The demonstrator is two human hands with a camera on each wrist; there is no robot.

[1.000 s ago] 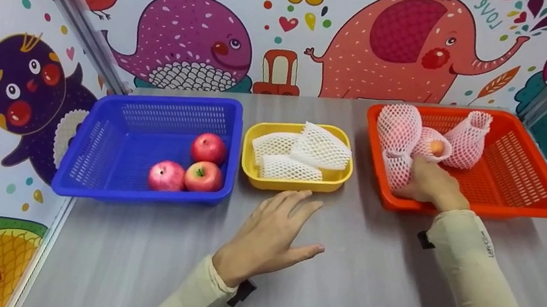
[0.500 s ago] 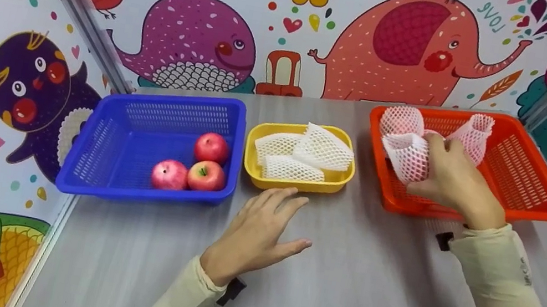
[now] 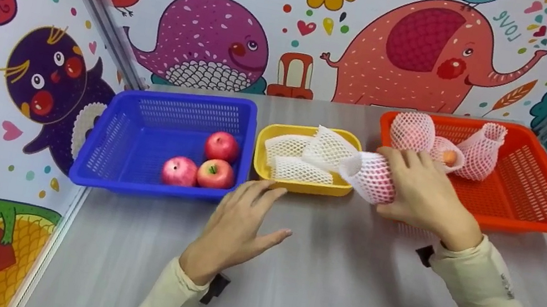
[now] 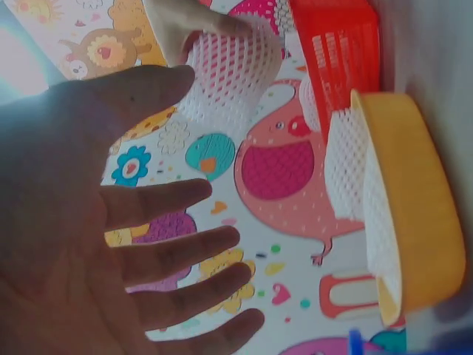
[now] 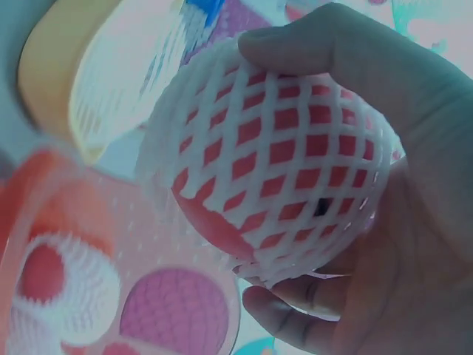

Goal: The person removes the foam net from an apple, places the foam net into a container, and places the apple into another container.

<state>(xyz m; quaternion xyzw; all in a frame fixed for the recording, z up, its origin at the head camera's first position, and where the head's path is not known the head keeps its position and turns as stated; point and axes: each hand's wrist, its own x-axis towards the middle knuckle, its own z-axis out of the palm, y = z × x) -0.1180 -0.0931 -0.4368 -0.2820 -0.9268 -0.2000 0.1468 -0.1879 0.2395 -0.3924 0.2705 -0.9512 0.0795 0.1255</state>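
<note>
My right hand (image 3: 426, 194) grips an apple in a white foam net (image 3: 371, 177), held up over the front left edge of the red basket (image 3: 531, 224). In the right wrist view, thumb and fingers wrap round the netted apple (image 5: 288, 155), whose red skin shows through the mesh. Fingers spread and holding nothing, my left hand (image 3: 235, 228) hovers above the table in front of the yellow basket (image 3: 301, 186). Several white foam nets (image 3: 301, 153) lie in that yellow basket. Still in the red basket are several netted fruits (image 3: 412, 132).
At the left stands a blue basket (image 3: 132, 188) with three bare apples (image 3: 216, 173) in its right part. A wall (image 3: 373, 36) printed with cartoon animals rises behind the baskets. The grey table (image 3: 305, 294) stretches in front of them.
My right hand has lifted the netted apple out of the red basket and carried it left toward the yellow basket. My left hand has shifted slightly left, staying spread.
</note>
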